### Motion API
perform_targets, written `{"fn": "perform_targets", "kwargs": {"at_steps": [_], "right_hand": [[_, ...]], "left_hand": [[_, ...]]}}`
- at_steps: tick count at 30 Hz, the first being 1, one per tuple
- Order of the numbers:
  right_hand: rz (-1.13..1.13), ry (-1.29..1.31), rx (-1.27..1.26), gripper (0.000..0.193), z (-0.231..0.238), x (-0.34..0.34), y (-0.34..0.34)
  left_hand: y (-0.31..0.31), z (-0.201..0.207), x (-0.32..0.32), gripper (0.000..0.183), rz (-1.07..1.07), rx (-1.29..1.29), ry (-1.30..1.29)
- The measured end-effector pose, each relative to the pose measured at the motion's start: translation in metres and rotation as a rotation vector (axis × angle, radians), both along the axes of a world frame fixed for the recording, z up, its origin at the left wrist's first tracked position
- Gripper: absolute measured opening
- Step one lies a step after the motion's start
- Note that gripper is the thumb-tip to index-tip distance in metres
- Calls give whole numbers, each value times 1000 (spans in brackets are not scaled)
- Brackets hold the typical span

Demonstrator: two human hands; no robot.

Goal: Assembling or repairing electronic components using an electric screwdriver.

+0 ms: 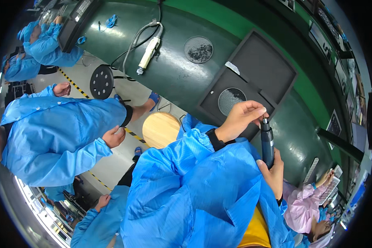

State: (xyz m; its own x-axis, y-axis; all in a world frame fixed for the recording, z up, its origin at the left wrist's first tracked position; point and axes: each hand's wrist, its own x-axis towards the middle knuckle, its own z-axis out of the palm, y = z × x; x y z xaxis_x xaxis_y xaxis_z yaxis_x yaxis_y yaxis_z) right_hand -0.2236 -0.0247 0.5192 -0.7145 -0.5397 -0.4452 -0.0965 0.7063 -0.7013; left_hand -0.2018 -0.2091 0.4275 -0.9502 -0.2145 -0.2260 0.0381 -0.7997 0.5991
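Observation:
My right hand [273,173] is wrapped round a dark electric screwdriver [267,144], which stands nearly upright with its tip at the top. My left hand [242,118] is closed in a pinch right at that tip. What sits between the fingertips is too small to name. Beside the left hand, a round mesh dish [224,101] with small dark pieces rests in a black tray [268,62] on the green bench. A scrap of white material [232,67] lies on the tray's divider.
Farther left on the bench [173,78] are another dish [196,41] of dark pieces and a cream electric screwdriver [149,53] with its cord. A wooden stool [163,129] and a black stool [101,82] stand on the floor. A person in blue [66,136] is close at left; someone in pink [301,206] works at right.

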Motion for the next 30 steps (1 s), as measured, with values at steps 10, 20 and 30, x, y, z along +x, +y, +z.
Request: {"fn": "perform_targets", "kwargs": {"at_steps": [10, 20, 30], "right_hand": [[48, 23, 105, 54, -5, -3, -2], [81, -54, 154, 57, -19, -6, 10], [156, -37, 114, 61, -44, 3, 25]], "left_hand": [[-7, -10, 9, 14, -42, 33, -105], [-16, -18, 15, 17, -196, -215, -221], [-5, -40, 36, 17, -217, -124, -340]]}}
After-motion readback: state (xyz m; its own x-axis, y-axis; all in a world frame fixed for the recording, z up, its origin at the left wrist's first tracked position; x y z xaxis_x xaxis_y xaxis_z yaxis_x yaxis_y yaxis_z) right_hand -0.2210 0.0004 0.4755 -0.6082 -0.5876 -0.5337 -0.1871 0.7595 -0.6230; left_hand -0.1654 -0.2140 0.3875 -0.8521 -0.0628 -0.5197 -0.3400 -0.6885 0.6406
